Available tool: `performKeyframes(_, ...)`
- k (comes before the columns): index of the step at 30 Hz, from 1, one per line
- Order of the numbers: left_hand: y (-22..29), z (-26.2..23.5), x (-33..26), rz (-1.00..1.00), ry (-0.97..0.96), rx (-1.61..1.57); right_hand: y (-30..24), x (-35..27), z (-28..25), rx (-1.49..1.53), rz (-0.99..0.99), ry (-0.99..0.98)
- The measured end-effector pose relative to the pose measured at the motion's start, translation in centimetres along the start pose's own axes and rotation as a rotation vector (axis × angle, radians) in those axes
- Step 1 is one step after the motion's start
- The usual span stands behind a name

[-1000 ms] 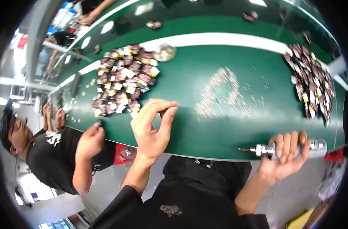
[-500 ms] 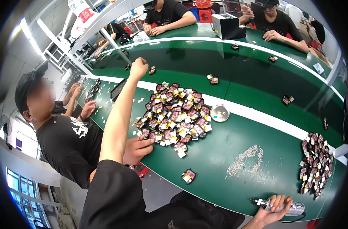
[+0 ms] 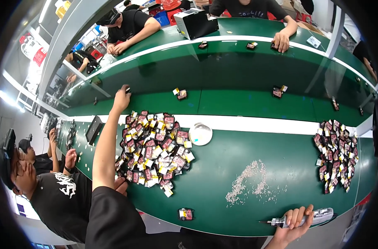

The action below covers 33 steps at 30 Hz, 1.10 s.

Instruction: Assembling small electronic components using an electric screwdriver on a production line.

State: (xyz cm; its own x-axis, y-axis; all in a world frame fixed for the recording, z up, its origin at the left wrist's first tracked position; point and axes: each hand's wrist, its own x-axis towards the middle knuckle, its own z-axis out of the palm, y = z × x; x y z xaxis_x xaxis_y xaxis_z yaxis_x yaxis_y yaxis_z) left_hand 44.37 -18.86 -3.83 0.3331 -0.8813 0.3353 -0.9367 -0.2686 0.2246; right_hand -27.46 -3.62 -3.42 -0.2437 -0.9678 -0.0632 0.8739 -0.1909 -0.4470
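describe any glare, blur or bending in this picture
Head view: the long edges of the table bow and the picture's rim fades to black; head view: a lamp at far left glares white; head view: the screwdriver in the right hand looks fairly sharp, but the tiny pale bits are too small to make out.

head-worn fisheye, looking down across green table (image 3: 213,166)
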Motion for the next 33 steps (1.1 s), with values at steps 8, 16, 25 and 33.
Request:
performKeyframes(8, 24.9, -1.5, -4.1, 0.434, -0.309, -0.159, -0.1, 0.1, 0.1, 0.030, -0.002, 0.006)
performKeyframes(16, 24.7, 3.1, -3.0, 0.534, -0.294, 0.265, -0.8, 0.0, -0.1, 0.060, 0.096, -0.031)
performKeyframes(25, 50.7, 0.6, -9.6, 0.902, -0.275, -0.274, -1.6, -0.1, -1.3, 0.094, 0.184, -0.134)
performKeyframes(33, 70.4, 5.5, -17.3, 1.167, 0.032, -0.405, -1.1, -0.7, -0.8, 0.079, 0.185, -0.130)
